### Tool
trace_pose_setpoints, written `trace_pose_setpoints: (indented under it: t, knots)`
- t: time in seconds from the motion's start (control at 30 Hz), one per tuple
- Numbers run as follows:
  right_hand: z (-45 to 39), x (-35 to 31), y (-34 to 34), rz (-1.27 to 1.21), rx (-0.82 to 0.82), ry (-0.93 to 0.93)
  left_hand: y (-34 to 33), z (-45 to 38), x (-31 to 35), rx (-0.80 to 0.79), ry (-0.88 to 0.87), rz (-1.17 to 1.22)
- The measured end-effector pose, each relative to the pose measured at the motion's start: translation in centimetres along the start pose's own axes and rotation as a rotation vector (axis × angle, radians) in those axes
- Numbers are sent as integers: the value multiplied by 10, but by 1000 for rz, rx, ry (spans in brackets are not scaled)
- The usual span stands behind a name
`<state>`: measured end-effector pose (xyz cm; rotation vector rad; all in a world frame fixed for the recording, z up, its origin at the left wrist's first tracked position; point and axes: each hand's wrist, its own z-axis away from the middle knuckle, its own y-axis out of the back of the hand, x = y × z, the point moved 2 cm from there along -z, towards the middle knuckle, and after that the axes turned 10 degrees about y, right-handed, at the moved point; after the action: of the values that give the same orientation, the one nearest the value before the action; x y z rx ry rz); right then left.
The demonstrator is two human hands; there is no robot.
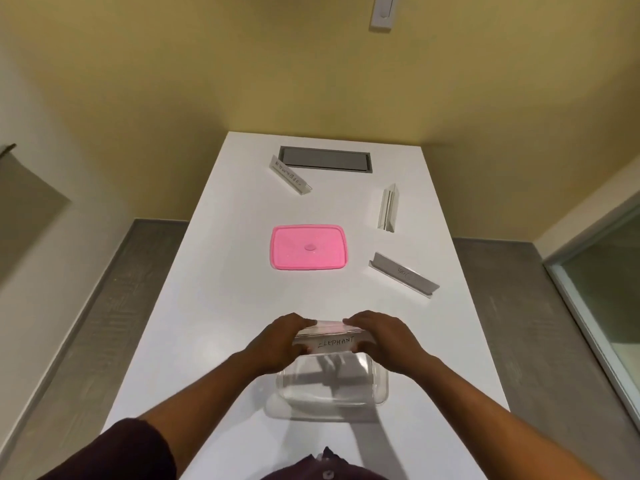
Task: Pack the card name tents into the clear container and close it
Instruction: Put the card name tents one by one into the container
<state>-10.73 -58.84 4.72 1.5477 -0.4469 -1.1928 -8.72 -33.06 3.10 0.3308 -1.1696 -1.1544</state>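
Observation:
A clear container (332,393) stands open on the white table (214,306) near me. Over its far rim, my left hand (280,341) and my right hand (381,341) grip the two ends of a name tent marked "ELEPHANT" (334,342). The pink lid (309,247) lies flat further out, in the middle of the table. Three more name tents rest on the table: one with writing at the far left (290,175), one end-on at the far right (388,208), and one to the right of the lid (403,274).
A grey cable hatch (325,159) is set into the table's far end, touching the far-left tent. Yellow walls stand behind and to the right. Grey floor runs along both long table edges. A glass panel (609,289) is at the right.

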Motion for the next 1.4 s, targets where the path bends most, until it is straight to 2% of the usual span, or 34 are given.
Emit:
trace_pose_setpoints:
  t: [0.23,0.43,0.67,1.0,1.17,1.4]
  knots:
    - [19,1,-48,101,-201,-118,-36,6,-8,-120,-35,-173]
    - [23,4,-68,86,-282,-229,-55,0,-9,-160,-27,-383]
    - [14,3,-86,134,-395,-223,-65,-12,-8,-106,-38,-633]
    - [10,7,-108,55,-385,-275,-85,-6,-5,-127,74,-664]
    - [8,4,-113,142,-374,-216,-91,-7,-7,-135,94,-657]
    - [8,6,-115,142,-385,-205,-96,-9,-14,-135,91,-605]
